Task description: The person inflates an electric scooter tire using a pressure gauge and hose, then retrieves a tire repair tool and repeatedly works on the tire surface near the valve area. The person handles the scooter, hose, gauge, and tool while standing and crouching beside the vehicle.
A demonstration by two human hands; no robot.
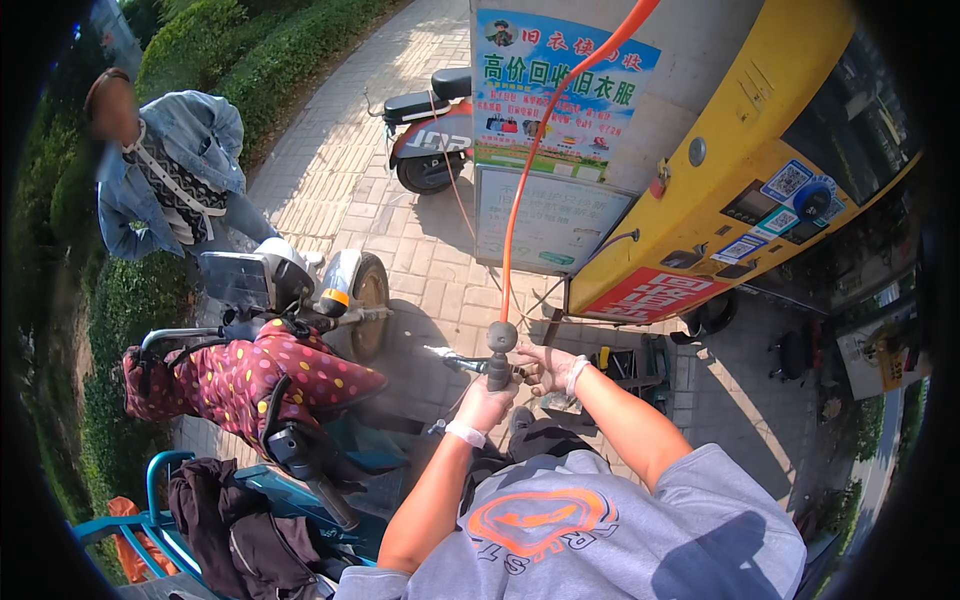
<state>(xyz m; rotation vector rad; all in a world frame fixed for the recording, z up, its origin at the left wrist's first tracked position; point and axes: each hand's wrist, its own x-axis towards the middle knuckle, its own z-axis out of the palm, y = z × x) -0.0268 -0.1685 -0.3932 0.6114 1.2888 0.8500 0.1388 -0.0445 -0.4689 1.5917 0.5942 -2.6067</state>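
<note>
Outdoors, on a brick pavement in sun. Yellow kiosk at upper right, a poster board beside it. Scooter at left with a red dotted cover over its handlebars; another scooter parked farther up. A person in a denim jacket stands by the hedge. Orange hose drops from above to a spray gun held centre frame, in front of the chest. Left hand clamped round the gun's grip. Right hand fingers curled at the gun's side, touching it. A thin jet leaves the nozzle toward the near scooter.
</note>
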